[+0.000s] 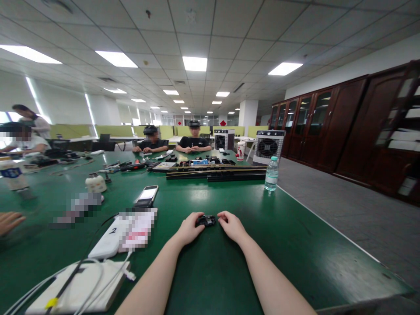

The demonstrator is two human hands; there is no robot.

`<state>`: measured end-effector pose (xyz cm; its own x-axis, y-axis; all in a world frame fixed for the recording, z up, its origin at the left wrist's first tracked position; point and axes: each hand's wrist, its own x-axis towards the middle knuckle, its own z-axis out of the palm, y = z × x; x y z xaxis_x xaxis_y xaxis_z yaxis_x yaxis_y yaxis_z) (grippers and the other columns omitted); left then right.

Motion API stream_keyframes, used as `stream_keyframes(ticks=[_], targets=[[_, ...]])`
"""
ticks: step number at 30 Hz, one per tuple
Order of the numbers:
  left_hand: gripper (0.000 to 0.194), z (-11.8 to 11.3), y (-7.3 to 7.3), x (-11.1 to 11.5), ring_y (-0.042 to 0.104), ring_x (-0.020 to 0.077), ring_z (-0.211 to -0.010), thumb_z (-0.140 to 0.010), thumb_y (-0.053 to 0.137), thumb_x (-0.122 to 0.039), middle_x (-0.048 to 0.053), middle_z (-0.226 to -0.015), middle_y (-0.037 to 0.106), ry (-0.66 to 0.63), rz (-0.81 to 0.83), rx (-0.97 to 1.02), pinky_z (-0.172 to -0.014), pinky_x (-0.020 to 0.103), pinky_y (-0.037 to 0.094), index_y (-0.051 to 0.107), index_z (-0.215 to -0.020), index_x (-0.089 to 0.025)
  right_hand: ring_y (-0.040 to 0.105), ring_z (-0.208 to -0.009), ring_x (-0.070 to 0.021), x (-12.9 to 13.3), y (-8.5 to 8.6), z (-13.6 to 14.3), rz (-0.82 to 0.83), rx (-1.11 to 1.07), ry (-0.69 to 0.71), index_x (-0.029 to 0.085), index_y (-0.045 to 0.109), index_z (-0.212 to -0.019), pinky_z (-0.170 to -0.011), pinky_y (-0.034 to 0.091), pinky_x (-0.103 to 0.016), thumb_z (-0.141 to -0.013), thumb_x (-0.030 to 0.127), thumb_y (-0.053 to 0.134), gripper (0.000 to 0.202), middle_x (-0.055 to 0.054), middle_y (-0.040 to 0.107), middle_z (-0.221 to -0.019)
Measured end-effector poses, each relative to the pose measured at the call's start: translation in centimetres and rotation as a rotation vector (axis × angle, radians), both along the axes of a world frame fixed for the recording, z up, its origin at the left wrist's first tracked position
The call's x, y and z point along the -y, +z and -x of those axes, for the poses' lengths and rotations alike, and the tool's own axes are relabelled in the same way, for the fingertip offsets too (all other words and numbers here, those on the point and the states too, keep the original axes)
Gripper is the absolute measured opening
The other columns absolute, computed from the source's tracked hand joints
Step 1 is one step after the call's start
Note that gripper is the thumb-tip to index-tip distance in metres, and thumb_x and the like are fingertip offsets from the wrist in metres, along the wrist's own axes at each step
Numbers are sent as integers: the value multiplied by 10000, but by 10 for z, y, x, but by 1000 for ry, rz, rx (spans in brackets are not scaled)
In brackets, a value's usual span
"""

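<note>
Pinched between thumb and fingers of left hand (190, 229): left end of small black device (208, 221), lower centre of frame, over green table (211, 271). Right hand (232, 226) held just beside device's right end, thumb and fingertips slightly apart. Clear bottle (271, 176) stood upright right of centre; phone (146, 197) laid left of centre.

Water bottle (271, 176): stood upright near the dark rails (236, 178).
Phone (146, 197): lay beyond the white block (105, 240) marked "2".
Air coolers (269, 147): two stood beyond the rails.
Wooden cabinets (348, 127): lined the right side.
</note>
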<state>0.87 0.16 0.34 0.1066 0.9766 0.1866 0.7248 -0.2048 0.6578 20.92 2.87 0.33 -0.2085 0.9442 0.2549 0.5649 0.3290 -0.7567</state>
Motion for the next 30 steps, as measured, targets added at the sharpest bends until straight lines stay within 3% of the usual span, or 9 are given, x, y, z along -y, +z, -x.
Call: stream_keyframes(ticks=[7, 17, 30], targets=[[457, 0, 0, 0, 591, 219, -1077, -756, 565, -165, 102, -1222, 601, -18, -11, -16, -967, 316, 445, 561, -1213, -161, 655, -837, -184, 2, 4, 0, 9, 19, 7, 195, 679, -960, -802, 483, -311, -800, 190, 513, 230, -40, 713, -877], [470, 1, 1, 1, 574, 235, -1126, -758, 583, -181, 62, -1236, 622, -16, 2, -32, -996, 330, 436, 567, -1227, -212, 661, -862, -177, 5, 6, 2, -12, -37, -3, 211, 681, -944, -827, 492, -313, -812, 191, 509, 218, -29, 720, -909], [495, 2, -3, -1, 591, 228, -1103, -729, 609, -171, 70, -1221, 632, -41, -28, -11, -992, 341, 445, 566, -1221, -204, 577, -1074, -231, 13, 8, 9, -126, 100, 163, 246, 695, -1043, -968, 424, -379, -736, 248, 681, 307, -57, 672, -1109]])
